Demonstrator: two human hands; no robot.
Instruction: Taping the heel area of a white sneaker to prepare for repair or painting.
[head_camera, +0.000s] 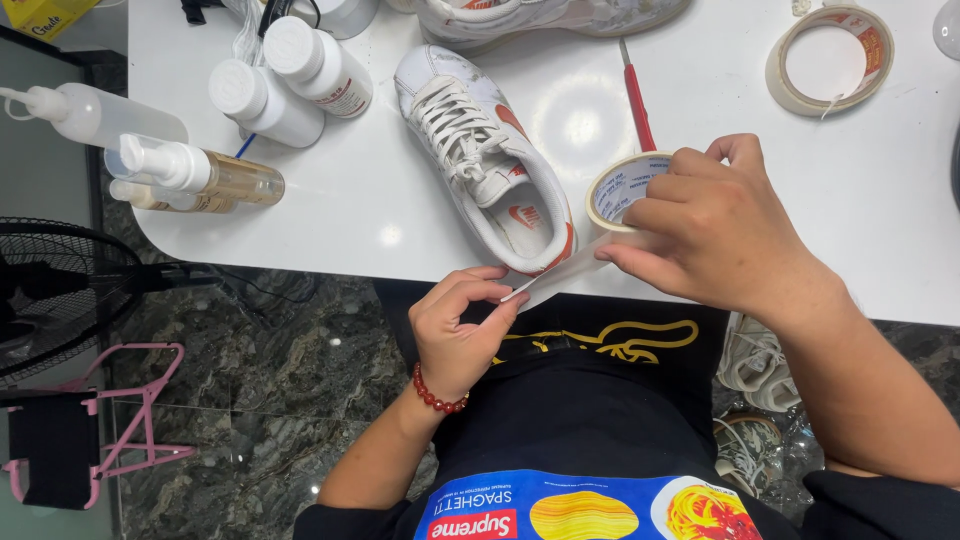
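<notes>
While the white sneaker (487, 160) with red trim lies on the white table (880, 200), toe toward the far side and heel at the near edge, several containers stand to its left. Two white bottles with round white caps (290, 75) lie closest to its toe; what they hold cannot be seen. Farther left of the sneaker, a clear pump bottle (195, 170) holds an amber liquid, with a second, slimmer one just under it, and a clear squeeze bottle (90, 113) with a nozzle looks pale and nearly colourless inside.

Just right of the sneaker's heel, the right hand (715, 230) grips a roll of beige masking tape (622, 190), fingers curled over its rim and thumb pressing the strip where it leaves the roll. The strip of tape (560, 272) runs down-left past the heel to the left hand (455, 325), which pinches its free end between thumb and forefinger, below the sneaker and off the table edge. A red bead bracelet (437, 395) circles that wrist.

Right of the sneaker's toe lies a red-handled tool (638, 105), and well beyond it a second tape roll (828, 58). A yellow package corner (40, 15) shows far left of the sneaker.
</notes>
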